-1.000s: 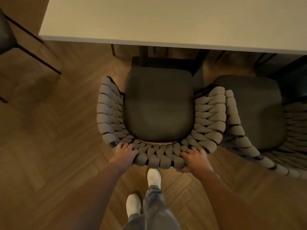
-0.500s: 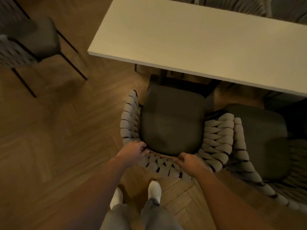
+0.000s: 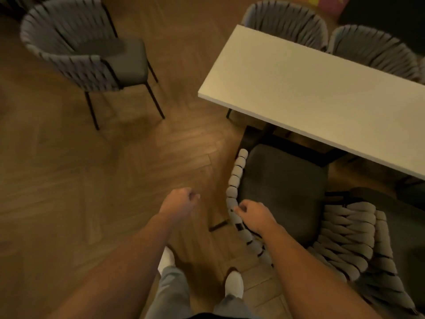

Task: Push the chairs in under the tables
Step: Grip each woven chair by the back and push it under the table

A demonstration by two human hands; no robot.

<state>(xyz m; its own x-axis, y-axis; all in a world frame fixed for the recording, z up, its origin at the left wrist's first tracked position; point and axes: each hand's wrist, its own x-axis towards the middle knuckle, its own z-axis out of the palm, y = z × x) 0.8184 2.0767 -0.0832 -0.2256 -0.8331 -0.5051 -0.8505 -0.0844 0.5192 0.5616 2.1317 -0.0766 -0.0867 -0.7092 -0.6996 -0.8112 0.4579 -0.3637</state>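
- Step: your right hand (image 3: 254, 215) rests on the near chair (image 3: 282, 192), fingers curled over its woven back; left hand (image 3: 181, 199) free, loosely curled
- Next: turn to the stray chair (image 3: 92, 54) and push it to the bench (image 3: 322, 88)

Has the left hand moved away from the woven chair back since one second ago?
Yes. The left hand has let go and now hangs over the floor, left of the chair back.
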